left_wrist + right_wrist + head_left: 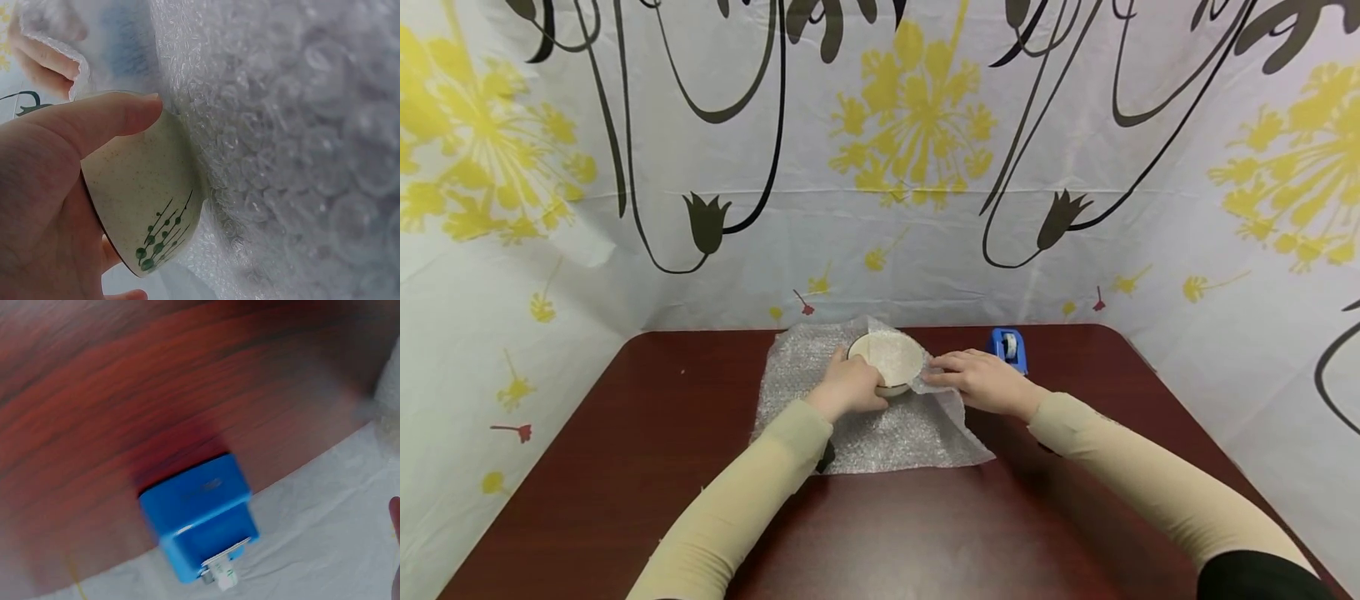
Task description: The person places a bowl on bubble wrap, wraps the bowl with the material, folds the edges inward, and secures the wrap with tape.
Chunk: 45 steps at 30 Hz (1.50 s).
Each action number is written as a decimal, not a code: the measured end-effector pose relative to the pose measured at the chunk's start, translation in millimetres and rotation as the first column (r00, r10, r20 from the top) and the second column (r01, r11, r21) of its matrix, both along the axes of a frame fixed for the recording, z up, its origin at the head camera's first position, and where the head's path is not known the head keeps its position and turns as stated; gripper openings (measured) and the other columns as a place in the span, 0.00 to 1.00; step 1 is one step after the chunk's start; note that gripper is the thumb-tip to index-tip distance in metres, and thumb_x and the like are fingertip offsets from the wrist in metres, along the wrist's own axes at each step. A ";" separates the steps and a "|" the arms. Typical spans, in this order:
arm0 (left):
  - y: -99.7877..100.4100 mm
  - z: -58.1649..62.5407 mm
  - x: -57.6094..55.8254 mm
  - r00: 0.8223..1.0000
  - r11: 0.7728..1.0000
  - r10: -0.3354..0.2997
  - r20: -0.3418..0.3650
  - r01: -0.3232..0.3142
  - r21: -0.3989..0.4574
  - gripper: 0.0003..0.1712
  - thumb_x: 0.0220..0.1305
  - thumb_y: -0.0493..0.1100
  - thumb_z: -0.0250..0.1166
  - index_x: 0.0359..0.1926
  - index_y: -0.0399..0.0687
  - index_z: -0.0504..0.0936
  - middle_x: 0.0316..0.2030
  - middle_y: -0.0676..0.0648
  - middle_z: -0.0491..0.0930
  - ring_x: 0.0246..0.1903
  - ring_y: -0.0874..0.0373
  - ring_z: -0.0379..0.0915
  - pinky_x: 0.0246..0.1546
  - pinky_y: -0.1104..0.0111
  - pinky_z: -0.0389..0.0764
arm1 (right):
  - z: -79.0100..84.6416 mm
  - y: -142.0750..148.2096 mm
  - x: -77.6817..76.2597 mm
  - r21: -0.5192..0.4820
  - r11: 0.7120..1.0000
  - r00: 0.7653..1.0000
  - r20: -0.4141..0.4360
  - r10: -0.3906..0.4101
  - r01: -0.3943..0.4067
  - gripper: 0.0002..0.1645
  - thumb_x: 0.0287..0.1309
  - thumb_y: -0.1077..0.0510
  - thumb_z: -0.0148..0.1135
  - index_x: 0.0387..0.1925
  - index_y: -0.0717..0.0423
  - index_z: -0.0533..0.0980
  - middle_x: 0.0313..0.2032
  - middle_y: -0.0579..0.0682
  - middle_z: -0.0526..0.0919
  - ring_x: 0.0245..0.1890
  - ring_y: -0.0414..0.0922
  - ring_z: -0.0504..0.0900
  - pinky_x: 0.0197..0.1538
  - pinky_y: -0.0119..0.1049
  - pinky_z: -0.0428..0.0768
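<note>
The left grip [852, 386] clasps the speckled bowl [140, 169] on bubble wrap [895, 442]; the right grip [981, 380] touches its raised edge, closure unclear.

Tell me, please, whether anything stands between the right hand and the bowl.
Yes, the bubble wrap: its raised edge stands between the right hand and the bowl, at the bowl's right side in the head view. The left hand grips the bowl.

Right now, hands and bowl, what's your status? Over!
Left hand gripping bowl; right hand at bubble wrap. Bowl on bubble wrap, opening up. Blue tape dispenser near right hand, not between hands and bowl.
</note>
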<state>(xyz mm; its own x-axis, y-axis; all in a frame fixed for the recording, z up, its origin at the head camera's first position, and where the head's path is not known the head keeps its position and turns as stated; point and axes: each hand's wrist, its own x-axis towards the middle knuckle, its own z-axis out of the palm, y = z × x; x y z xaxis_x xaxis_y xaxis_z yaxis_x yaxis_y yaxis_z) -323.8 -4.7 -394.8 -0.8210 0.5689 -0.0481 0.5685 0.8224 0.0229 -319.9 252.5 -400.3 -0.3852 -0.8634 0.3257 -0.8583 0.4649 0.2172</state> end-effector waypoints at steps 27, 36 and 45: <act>-4.4 -5.0 0.1 1.000 1.000 0.014 -0.013 -0.014 0.027 0.09 0.48 0.59 0.61 0.29 0.67 0.82 0.29 0.64 0.77 0.44 0.58 0.67 0.57 0.46 0.41 | 9.7 -53.8 -10.9 -0.350 0.742 0.750 0.588 -0.302 0.573 0.13 0.59 0.51 0.52 0.24 0.47 0.79 0.26 0.44 0.73 0.23 0.41 0.69 0.26 0.36 0.69; -5.5 -4.2 3.2 0.999 0.999 0.044 -0.015 -0.044 -0.009 0.16 0.49 0.62 0.59 0.29 0.58 0.82 0.37 0.56 0.78 0.48 0.56 0.66 0.58 0.48 0.43 | 5.5 -62.9 -15.3 -0.355 0.719 0.729 0.614 -0.303 0.597 0.14 0.57 0.50 0.54 0.21 0.49 0.79 0.26 0.46 0.73 0.23 0.42 0.68 0.25 0.35 0.68; -8.4 -1.9 6.5 0.999 0.999 0.020 -0.034 -0.019 0.043 0.32 0.59 0.59 0.47 0.62 0.53 0.64 0.60 0.51 0.62 0.61 0.54 0.52 0.59 0.50 0.38 | 3.1 -72.3 -18.2 -0.321 0.719 0.728 0.581 -0.364 0.616 0.21 0.57 0.56 0.54 0.10 0.51 0.69 0.21 0.49 0.67 0.20 0.43 0.63 0.24 0.35 0.64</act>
<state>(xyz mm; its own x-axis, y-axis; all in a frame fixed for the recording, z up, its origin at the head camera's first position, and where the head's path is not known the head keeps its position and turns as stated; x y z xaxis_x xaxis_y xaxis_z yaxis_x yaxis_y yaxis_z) -317.3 -13.1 -396.6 -0.8328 0.5536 0.0044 0.5534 0.8320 0.0389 -338.1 180.2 -397.2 -0.9104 -0.2884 0.2968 -0.4039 0.7752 -0.4856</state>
